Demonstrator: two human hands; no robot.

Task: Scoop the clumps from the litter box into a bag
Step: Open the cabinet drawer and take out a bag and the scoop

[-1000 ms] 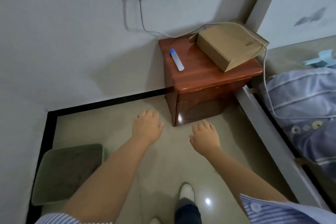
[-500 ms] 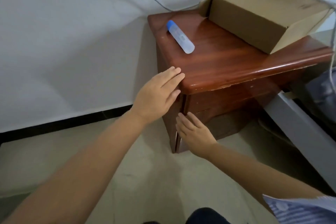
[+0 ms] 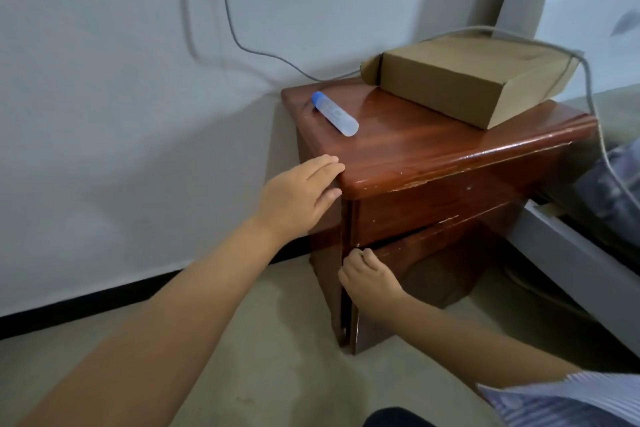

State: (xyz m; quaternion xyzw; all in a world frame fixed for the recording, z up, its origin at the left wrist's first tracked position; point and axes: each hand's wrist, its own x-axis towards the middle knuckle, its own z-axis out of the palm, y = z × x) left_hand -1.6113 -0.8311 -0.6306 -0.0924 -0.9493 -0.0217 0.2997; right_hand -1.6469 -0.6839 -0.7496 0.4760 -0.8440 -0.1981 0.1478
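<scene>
Two hands: both at the wooden nightstand (image 3: 433, 163); no litter box, scoop or bag in view, so where the task's things are cannot be told.
Step, as judged: getting into the lower drawer (image 3: 415, 263), likely to fetch a bag or scoop.
Risk one: drawer sticks or jerks; a hard pull could shift the nightstand and roll the blue-capped tube (image 3: 334, 113) off its top.
Risk two: the cardboard box (image 3: 460, 80) at the nightstand's back corner overhangs the edge; a jolt could tip it, and the cable (image 3: 588, 80) draped over it could snag.
Left hand (image 3: 298, 198): spread flat, fingers loose, resting against the nightstand's front-left corner just under the top edge; holds nothing, seems to brace.
Right hand (image 3: 369, 279): fingers curled, tips hooked at the gap above the lower drawer's left end; gripping the drawer edge, nothing else held.
</scene>
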